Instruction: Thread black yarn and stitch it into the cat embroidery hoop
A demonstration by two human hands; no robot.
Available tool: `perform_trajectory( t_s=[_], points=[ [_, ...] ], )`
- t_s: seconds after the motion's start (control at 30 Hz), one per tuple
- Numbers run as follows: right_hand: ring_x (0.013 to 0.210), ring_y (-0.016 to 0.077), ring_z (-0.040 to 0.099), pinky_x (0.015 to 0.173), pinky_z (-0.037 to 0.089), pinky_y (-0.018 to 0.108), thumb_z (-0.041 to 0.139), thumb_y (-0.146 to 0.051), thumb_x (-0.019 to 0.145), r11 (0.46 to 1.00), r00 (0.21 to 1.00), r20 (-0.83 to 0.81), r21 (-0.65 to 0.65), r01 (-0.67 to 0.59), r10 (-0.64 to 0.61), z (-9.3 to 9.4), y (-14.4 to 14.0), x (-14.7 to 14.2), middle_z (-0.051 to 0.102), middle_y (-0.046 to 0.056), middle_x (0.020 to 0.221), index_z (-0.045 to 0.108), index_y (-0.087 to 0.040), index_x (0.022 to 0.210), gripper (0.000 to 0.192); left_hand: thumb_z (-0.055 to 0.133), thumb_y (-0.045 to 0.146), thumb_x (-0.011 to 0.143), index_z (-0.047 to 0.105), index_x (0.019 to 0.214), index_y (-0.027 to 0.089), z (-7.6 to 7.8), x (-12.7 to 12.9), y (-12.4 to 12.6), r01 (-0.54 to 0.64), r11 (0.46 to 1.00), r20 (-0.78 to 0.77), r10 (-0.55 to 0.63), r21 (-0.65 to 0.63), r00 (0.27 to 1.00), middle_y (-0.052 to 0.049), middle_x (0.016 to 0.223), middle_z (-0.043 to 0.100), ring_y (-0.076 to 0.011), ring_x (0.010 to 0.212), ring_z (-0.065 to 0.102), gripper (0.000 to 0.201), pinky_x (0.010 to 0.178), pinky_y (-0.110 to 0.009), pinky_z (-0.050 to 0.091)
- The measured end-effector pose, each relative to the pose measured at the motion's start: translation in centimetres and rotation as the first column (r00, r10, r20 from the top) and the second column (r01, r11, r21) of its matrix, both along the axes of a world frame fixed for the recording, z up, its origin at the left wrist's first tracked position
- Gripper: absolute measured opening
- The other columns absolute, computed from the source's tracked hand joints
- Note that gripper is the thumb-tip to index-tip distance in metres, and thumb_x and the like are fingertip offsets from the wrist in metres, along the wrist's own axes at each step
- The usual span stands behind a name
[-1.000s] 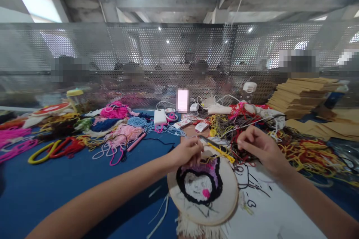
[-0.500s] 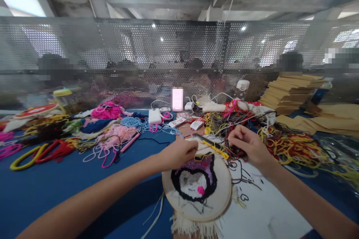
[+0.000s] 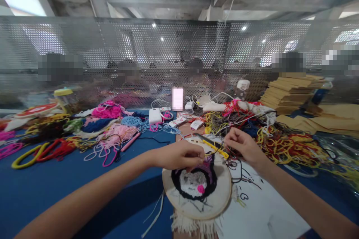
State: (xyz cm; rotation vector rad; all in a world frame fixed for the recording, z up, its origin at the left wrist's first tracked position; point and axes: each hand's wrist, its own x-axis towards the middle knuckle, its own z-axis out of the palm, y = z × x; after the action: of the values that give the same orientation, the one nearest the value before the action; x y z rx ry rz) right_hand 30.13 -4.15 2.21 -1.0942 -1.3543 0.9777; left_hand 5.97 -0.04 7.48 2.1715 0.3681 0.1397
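- A round wooden embroidery hoop (image 3: 223, 198), stretched with pale cloth and bearing a tufted motif of black, white, purple and pink yarn, is shown lying near the middle of the scene, on a blue-covered table (image 3: 56, 190).
- The left hand (image 3: 179, 155) is laid on the far edge of the hoop, its fingers drawn together over the purple part of the motif; whether a strand is pinched there cannot be told.
- The right hand (image 3: 242, 146) is held just to the right of and beyond the hoop, its fingertips pressed together on a thin strand of yarn that is too fine to be traced further.
- A yellow-handled tool (image 3: 215, 146) is seen lying between the two hands, at the far rim of the hoop.
- A white sheet of fabric with a black line drawing (image 3: 260, 201) is spread under the hoop and extends to the near right.
- A tangle of yellow, red and dark yarn (image 3: 291, 145) is heaped to the right of the right hand.
- Skeins of pink, blue and green yarn (image 3: 112, 123) are scattered over the far left of the table.
- A stack of brown cardboard sheets (image 3: 291, 91) is placed at the far right.
- A perforated metal screen (image 3: 140, 52) is set along the far edge of the table; blurred people are visible behind it.
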Motion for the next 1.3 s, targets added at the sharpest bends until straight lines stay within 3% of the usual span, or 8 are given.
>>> perform_trajectory(
  t_s=[0.17,0.3,0.47,0.73,0.9,1.1,1.2,1.3],
  points=[
    [0.059,0.0110,0.046,0.059,0.036,0.026,0.065,-0.028,0.072,0.994,0.994,-0.074,0.079,-0.074,0.080,1.5,-1.6,-0.4,0.051,-0.004,0.063,0.030,-0.022,0.063,0.037,0.043,0.019,0.081,0.054,0.069,0.018,-2.3,0.5,2.0,-0.291,0.851,0.144,0.253,0.438,0.957,0.002,0.056,0.048,-0.0088,0.051,0.038,0.017,0.050,-0.020,0.027],
    [0.061,0.0113,0.049,0.060,0.036,0.026,0.064,-0.028,0.073,0.939,0.942,-0.011,-0.075,-0.336,0.336,0.3,-2.1,-2.2,0.050,-0.004,0.063,0.030,-0.021,0.064,0.036,0.039,0.027,0.085,0.052,0.079,0.018,-1.9,0.5,2.6,-0.479,0.855,0.242,0.431,0.199,0.870,0.003,0.053,0.048,-0.0083,0.047,0.040,0.017,0.047,-0.019,0.028],
    [0.053,0.0091,0.044,0.054,0.032,0.024,0.067,-0.031,0.069,0.965,0.976,-0.008,-0.147,-0.215,0.216,-1.0,-0.5,-1.9,0.049,-0.006,0.058,0.031,-0.021,0.063,0.037,0.043,0.036,0.084,0.053,0.082,0.019,0.4,-0.2,1.1,-0.169,0.975,0.046,0.177,-0.141,0.983,0.004,0.052,0.047,-0.0063,0.040,0.035,0.020,0.040,-0.019,0.025],
    [0.061,0.0094,0.048,0.060,0.034,0.023,0.065,-0.022,0.072,0.993,0.982,-0.153,0.067,-0.101,0.110,1.5,-1.8,-0.8,0.053,-0.005,0.063,0.031,-0.021,0.066,0.034,0.043,0.025,0.084,0.057,0.078,0.015,-1.3,-0.2,3.2,-0.194,0.937,0.072,0.181,0.290,0.981,0.003,0.058,0.051,-0.0074,0.052,0.044,0.018,0.051,-0.019,0.032],
    [0.058,0.0103,0.050,0.058,0.034,0.024,0.066,-0.027,0.071,0.938,0.947,-0.033,-0.126,-0.322,0.321,-0.1,-1.7,-2.7,0.050,-0.005,0.060,0.030,-0.021,0.063,0.037,0.040,0.036,0.087,0.054,0.088,0.015,0.0,-0.7,3.1,-0.307,0.951,0.123,0.302,0.027,0.945,0.004,0.053,0.049,-0.0055,0.042,0.034,0.025,0.042,-0.018,0.025],
    [0.056,0.0093,0.045,0.054,0.032,0.023,0.066,-0.028,0.070,0.998,0.994,-0.102,-0.054,0.027,-0.032,0.3,-0.9,-1.3,0.052,-0.005,0.062,0.030,-0.021,0.065,0.037,0.044,0.029,0.084,0.057,0.080,0.016,-0.1,-0.6,1.9,0.033,0.996,-0.099,-0.024,0.085,0.995,0.002,0.058,0.051,-0.0071,0.051,0.044,0.019,0.050,-0.019,0.033],
    [0.060,0.0101,0.047,0.058,0.034,0.023,0.066,-0.026,0.071,0.999,0.991,-0.135,0.027,-0.020,0.023,1.0,-1.7,-1.4,0.054,-0.004,0.064,0.031,-0.021,0.066,0.036,0.044,0.019,0.081,0.056,0.073,0.015,-1.8,0.0,2.7,-0.222,0.902,0.043,0.222,0.371,0.974,0.002,0.058,0.050,-0.0071,0.051,0.041,0.015,0.051,-0.020,0.030],
    [0.059,0.0104,0.048,0.058,0.034,0.024,0.066,-0.026,0.071,0.968,0.968,-0.080,-0.055,-0.244,0.239,0.4,-2.2,-2.5,0.053,-0.004,0.062,0.031,-0.021,0.064,0.035,0.041,0.024,0.084,0.055,0.076,0.015,-2.1,0.3,3.2,-0.420,0.864,0.166,0.388,0.278,0.907,0.003,0.054,0.047,-0.0069,0.048,0.038,0.019,0.047,-0.019,0.027]
  ],
)
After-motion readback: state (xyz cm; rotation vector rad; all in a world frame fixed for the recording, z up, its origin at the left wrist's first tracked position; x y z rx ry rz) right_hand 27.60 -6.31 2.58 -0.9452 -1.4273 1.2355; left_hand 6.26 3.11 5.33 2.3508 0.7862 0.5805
